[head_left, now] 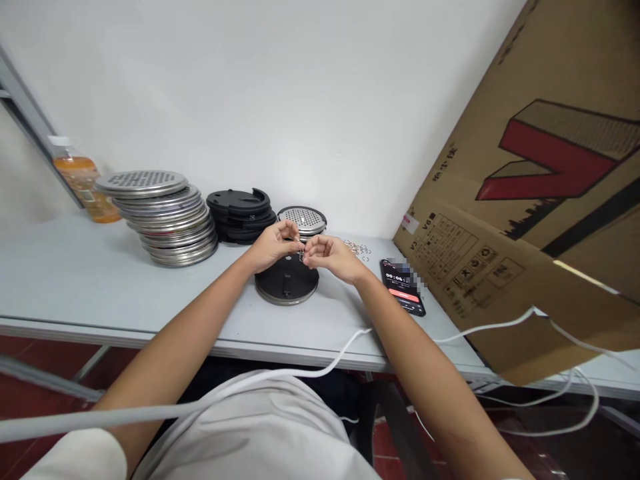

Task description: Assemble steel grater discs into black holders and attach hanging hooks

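Observation:
My left hand (273,248) and my right hand (336,259) meet above a round black disc (287,288) with a metal rim. Between the fingertips of both is a small metal wire clip (301,255), pinched from either side; its exact shape is too small to make out. The disc lies flat on the table, its far part hidden by the hands. Just behind the hands sits a perforated metal disc (303,217) on a short stack. To the right of my right hand, several small wire clips (357,249) lie scattered.
A tall leaning stack of metal discs (167,220) stands left, beside stacked black discs (239,207) and an orange bottle (83,180). A phone (403,288) lies right, before a large cardboard box (525,200). A white cable (280,375) crosses in front of my body.

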The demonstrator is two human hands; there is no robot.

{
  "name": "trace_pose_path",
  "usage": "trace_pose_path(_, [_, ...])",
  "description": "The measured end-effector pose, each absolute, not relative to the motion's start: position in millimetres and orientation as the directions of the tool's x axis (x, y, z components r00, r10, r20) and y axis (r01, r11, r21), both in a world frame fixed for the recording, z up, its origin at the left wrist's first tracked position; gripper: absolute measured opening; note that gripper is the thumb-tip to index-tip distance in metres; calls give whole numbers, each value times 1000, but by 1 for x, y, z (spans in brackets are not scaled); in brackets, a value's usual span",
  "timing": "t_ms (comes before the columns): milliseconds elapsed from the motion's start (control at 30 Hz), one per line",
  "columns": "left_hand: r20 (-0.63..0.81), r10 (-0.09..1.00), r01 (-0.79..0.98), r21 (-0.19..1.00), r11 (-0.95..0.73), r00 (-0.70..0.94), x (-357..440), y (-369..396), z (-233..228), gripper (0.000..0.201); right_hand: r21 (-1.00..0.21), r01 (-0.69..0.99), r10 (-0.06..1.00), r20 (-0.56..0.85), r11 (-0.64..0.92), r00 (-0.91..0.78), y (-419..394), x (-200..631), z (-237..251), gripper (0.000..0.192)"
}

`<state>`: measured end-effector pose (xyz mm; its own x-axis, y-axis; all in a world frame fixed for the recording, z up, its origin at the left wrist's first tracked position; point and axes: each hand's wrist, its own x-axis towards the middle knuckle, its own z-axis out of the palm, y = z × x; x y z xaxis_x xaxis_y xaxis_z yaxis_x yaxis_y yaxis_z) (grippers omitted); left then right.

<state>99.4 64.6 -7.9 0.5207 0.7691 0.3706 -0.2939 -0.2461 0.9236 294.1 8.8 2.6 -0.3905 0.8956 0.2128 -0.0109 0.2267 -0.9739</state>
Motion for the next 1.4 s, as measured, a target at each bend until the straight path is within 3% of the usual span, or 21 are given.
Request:
trace_pose_path(133, [290,803,-294,944,-150,521,98,63,-5,47,-906,62,850,366,418,-380,9,294,2,35])
trace_pose_path(267, [260,783,-289,951,-108,566,96,61,-5,45,-614,342,703,631,711,-328,10,295,1,19])
trace_pose_path(367, [251,754,-292,953,-82,607,96,59,-5,43,-469,388,597,723,794,-349,10,296,1,14])
trace_pose_path(633, [182,757,-213,975,-59,627,97,54,-3,39,-251,439,454,767,863,-454,4,296,6,18])
trace_pose_path(1033, [200,808,-288,957,-39,554,99,55,-2,42,-78,554,362,830,829,-424,4,284,0,15])
trace_pose_path(1167, [213,794,-301,953,-40,570,100,56,-3,43,-183,503,404,834,845,-376,1,277,0,9])
trace_pose_path(1267, [226,782,-217,969,-118,581,100,56,-1,43,-453,360,542,815,816,-204,-1,273,1,8])
trace_pose_path(1400, [301,737,78,899,-431,605,91,56,7,35,-754,67,757,653,653,-24,6,276,1,23])
